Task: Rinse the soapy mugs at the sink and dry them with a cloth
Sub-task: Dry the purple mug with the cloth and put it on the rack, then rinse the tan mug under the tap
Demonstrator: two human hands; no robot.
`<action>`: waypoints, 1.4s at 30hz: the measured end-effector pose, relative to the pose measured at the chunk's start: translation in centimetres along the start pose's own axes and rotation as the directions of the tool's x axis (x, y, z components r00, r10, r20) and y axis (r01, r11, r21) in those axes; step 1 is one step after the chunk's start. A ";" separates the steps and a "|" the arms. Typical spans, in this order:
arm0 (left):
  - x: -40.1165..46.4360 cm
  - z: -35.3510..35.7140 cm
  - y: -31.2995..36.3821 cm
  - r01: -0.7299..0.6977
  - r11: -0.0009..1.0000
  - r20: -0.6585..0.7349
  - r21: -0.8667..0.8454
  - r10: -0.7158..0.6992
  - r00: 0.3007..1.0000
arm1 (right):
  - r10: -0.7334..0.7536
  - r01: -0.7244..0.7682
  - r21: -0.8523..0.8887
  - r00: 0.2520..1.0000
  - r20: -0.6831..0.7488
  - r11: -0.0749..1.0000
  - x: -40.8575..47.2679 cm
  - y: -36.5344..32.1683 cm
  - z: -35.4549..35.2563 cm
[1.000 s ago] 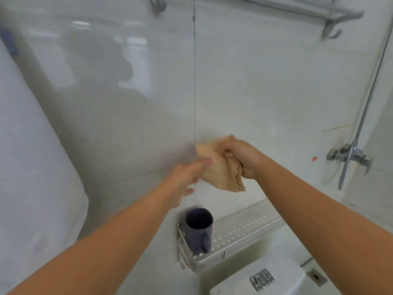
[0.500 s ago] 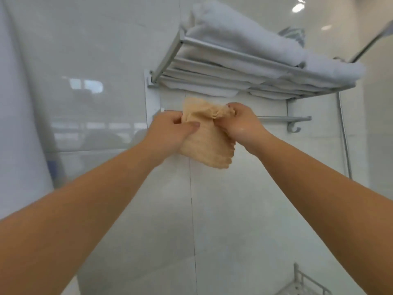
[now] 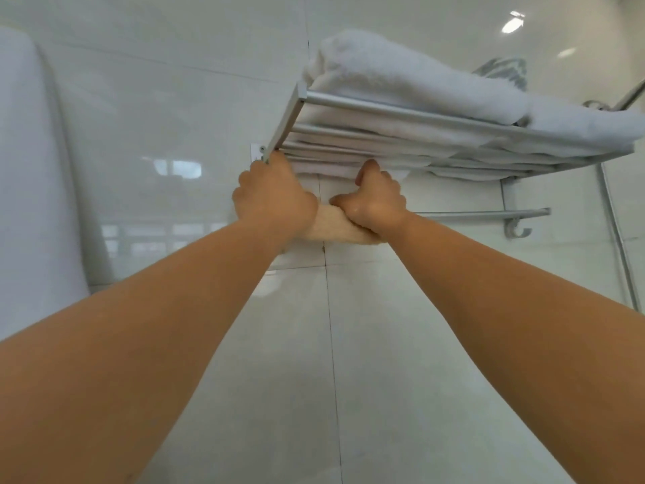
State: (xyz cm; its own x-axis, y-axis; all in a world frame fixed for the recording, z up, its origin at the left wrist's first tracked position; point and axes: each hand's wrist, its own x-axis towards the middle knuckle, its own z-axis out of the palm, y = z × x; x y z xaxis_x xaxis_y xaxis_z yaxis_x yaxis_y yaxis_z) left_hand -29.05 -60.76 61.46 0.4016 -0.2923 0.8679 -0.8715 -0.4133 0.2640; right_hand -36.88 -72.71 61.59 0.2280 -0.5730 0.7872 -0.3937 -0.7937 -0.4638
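Both hands have their grip on the beige cloth [image 3: 335, 227], raised up under the metal towel rack [image 3: 401, 111] on the tiled wall [image 3: 174, 99]: the left hand [image 3: 275, 197] curls over the cloth's left end with its knuckles near the rack's corner, and the right hand [image 3: 375, 200] clutches the right end just beside it. Farther right, folded white towels [image 3: 419, 82] lie on top of the rack, and a lower rail [image 3: 485, 214] with a hook runs out from behind the right hand.
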 end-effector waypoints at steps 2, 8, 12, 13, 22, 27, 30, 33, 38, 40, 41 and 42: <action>0.1 0.3 -0.2 -0.029 0.998 0.025 -0.055 0.030 0.999 | -0.134 0.109 -0.180 0.981 -0.136 0.978 -0.3 0.0 -0.2; -0.2 1.5 -0.6 -0.256 0.965 0.092 0.065 0.249 0.964 | -0.512 0.441 -0.390 0.854 -0.095 0.808 -2.6 0.8 -0.7; 0.0 1.7 -0.7 -0.221 0.972 0.122 0.075 0.211 0.970 | -0.273 0.317 -0.154 0.927 0.257 0.936 -2.4 1.5 -1.5; 0.1 1.6 -0.7 -0.223 0.969 0.132 0.105 0.209 0.969 | -0.227 0.270 -0.105 0.925 0.305 0.957 -2.3 1.4 -1.6; 0.5 1.0 -1.7 -0.199 0.980 0.229 0.024 0.188 0.955 | -0.247 0.250 0.007 0.952 0.181 0.968 -1.9 1.6 -1.1; 0.3 -0.7 -2.0 -0.148 0.975 0.347 -0.165 0.198 0.917 | -0.253 0.268 -0.125 0.959 0.125 0.955 -3.4 0.9 -1.4; -0.3 -2.1 -2.8 -0.107 0.930 0.273 -0.351 0.211 0.939 | -0.234 0.234 -0.142 0.972 0.015 0.962 -4.3 -0.4 -2.2; -2.3 -4.4 -5.4 -0.034 0.865 0.219 -0.501 0.165 0.962 | -0.092 0.095 0.138 0.995 -0.033 0.986 -6.4 -2.9 -3.2; -10.0 -7.4 -13.9 0.460 0.593 0.548 -0.661 -0.038 0.836 | 0.158 -0.352 0.498 0.907 0.389 0.793 -15.5 -7.5 -2.5; -14.0 -8.8 -18.5 0.604 0.507 0.672 -0.615 -0.065 0.738 | 0.199 -0.451 0.483 0.851 0.486 0.751 -19.9 -8.8 -0.9; -16.0 -9.7 -20.8 0.654 0.469 0.711 -0.593 -0.074 0.699 | 0.227 -0.492 0.471 0.828 0.512 0.732 -22.1 -9.6 0.2; -18.0 -10.7 -23.2 0.697 0.433 0.743 -0.572 -0.086 0.664 | 0.258 -0.528 0.452 0.807 0.532 0.719 -24.3 -10.6 1.3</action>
State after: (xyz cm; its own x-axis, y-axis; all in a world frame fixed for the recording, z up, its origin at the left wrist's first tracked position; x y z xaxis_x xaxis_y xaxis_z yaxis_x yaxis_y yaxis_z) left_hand -19.06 -36.72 44.19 0.5511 -0.7991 0.2405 -0.2584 0.1106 0.9597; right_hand -37.07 -50.65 46.83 0.5559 -0.7756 0.2990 -0.0011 -0.3604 -0.9328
